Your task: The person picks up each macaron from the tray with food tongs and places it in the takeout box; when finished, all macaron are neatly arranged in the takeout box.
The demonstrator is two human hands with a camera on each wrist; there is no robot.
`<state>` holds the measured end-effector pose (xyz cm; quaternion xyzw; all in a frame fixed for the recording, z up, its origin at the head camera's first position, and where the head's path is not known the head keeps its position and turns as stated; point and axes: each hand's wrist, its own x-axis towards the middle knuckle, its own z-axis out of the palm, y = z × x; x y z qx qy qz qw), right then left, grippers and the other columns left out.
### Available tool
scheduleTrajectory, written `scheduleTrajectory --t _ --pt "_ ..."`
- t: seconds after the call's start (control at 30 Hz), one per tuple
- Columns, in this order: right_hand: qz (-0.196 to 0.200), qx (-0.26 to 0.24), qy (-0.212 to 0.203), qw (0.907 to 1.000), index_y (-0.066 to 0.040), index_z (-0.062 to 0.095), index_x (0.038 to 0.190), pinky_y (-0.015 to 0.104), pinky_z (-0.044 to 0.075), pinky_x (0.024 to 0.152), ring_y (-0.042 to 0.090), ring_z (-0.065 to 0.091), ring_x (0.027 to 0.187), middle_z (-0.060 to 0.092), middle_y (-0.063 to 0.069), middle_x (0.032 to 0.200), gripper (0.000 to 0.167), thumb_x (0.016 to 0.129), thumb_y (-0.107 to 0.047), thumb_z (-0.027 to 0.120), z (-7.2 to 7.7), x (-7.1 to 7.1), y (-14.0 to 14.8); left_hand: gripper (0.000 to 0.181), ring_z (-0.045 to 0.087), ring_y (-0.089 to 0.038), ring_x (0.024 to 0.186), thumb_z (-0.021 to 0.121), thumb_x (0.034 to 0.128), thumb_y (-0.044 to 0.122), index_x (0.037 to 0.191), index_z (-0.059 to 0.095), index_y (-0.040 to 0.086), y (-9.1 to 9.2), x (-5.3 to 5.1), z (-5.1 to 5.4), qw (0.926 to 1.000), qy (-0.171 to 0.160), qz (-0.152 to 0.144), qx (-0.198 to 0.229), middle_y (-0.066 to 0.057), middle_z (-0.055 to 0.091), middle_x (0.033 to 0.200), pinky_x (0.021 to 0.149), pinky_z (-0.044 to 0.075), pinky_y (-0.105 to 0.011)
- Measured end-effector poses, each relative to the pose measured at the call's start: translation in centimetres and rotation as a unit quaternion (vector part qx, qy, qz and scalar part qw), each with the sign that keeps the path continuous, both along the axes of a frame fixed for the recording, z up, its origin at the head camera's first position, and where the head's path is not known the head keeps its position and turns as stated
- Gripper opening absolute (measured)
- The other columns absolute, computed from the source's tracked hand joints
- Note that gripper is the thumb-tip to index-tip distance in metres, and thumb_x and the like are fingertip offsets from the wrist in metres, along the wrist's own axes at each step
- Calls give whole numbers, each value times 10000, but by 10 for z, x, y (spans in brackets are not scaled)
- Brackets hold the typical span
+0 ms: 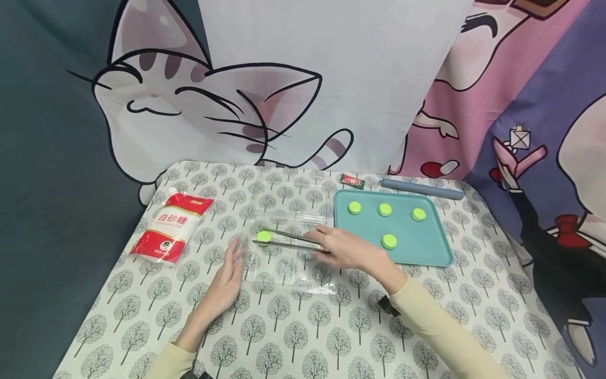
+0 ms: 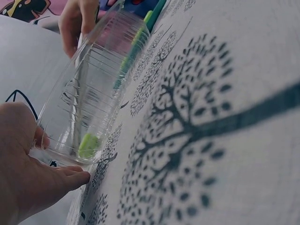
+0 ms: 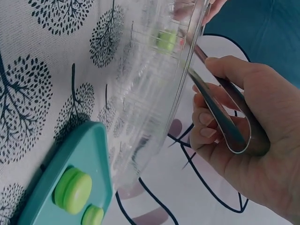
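Cookie (image 1: 263,238) between tongs (image 1: 293,246) inside the clear box (image 1: 293,287)

Expect thin, light, springy plastic in the clear box (easy to nudge askew); best steadied at the rim. Against its left end, the left hand (image 1: 226,276), fingers nearly straight. In the right hand (image 1: 343,246), the tongs, held between thumb and fingers, tips parted just enough to straddle the cookie in the far left of the box; cannot tell how firmly pinched, if at all. For the cookie, probably light, perhaps crumbly; best taken gently by its sides.

Count, largest down: one tree-print cloth (image 1: 293,337), one clear box with lid folded back, one teal tray (image 1: 421,247), one sugar bag (image 1: 172,229), one blue-grey rod (image 1: 421,189), one pair of tongs, one small packet (image 1: 352,181), five cookies (image 1: 384,209) (four on the tray, one in the box).
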<state>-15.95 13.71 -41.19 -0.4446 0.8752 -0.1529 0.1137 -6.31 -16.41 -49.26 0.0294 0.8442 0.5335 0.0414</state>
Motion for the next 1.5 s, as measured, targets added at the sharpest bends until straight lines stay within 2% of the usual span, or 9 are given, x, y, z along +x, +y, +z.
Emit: scheduleTrajectory --t 0.17,0.37,0.43,0.53,0.6,0.7,1.0,1.2,1.5 --pt "8 -371 162 9992 -5 558 1386 312 609 934 219 697 928 672 156 1206 450 1005 -236 621 2 4 10 588 370 -468 1450 310 1115 172 1627 39 68 1 0 0 10000 32 8 -18 -270 326 1605 1209 272 -622" --pt "-247 -712 407 9963 15 499 1449 424 516 1100 326 649 1225 605 184 1410 527 1019 -276 589 3 11 25 595 379 -471 1444 321 1109 146 1626 39 64 1 0 0 10000 36 29 -6 -275 333 1599 1209 278 -622" --pt "-398 -805 504 9947 21 496 1449 428 549 1062 311 678 1166 616 190 1396 521 1023 -267 576 4 14 32 595 380 -474 1442 321 1108 141 1625 39 63 1 0 1 10000 28 40 -18 -276 336 1596 1209 273 -630" --pt "-633 -999 522 9916 8 532 1415 348 636 817 185 701 875 705 148 1219 471 1017 -239 581 6 18 42 594 380 -479 1439 320 1106 139 1624 40 59 1 0 1 10000 30 51 -52 -278 339 1593 1207 266 -641" --pt "-806 -1086 510 9895 -12 550 1391 263 591 637 75 610 710 720 88 1068 444 1005 -225 596 7 20 49 593 380 -478 1440 321 1107 144 1624 42 62 1 0 1 9999 16 74 -70 -273 344 1593 1208 262 -645" --pt "-1042 -1205 497 9860 -37 558 1370 186 493 515 -11 507 627 689 27 953 427 983 -203 629 8 24 62 591 378 -470 1445 317 1110 159 1626 42 68 1 0 1 10000 -6 75 -56 -264 341 1598 1215 258 -638" --pt "-1544 -1276 763 9768 -60 553 1363 212 553 603 -6 539 688 667 -19 942 402 984 -163 642 9 39 105 589 364 -471 1453 315 1109 156 1623 45 56 0 0 1 10000 17 34 -70 -267 338 1600 1220 248 -634" --pt "-1943 -1154 1126 9676 -69 563 1351 226 536 583 3 547 683 653 -42 898 411 960 -139 668 11 47 133 593 379 -470 1444 322 1108 149 1627 45 72 0 -1 2 9999 -6 42 -120 -262 346 1597 1215 261 -634" --pt "-2222 -1044 1611 9559 -31 572 1331 344 600 617 149 672 767 719 96 1070 442 912 -91 699 9 63 168 593 359 -462 1459 321 1109 158 1628 45 77 0 -1 1 9999 -84 38 -92 -247 338 1607 1224 235 -638"
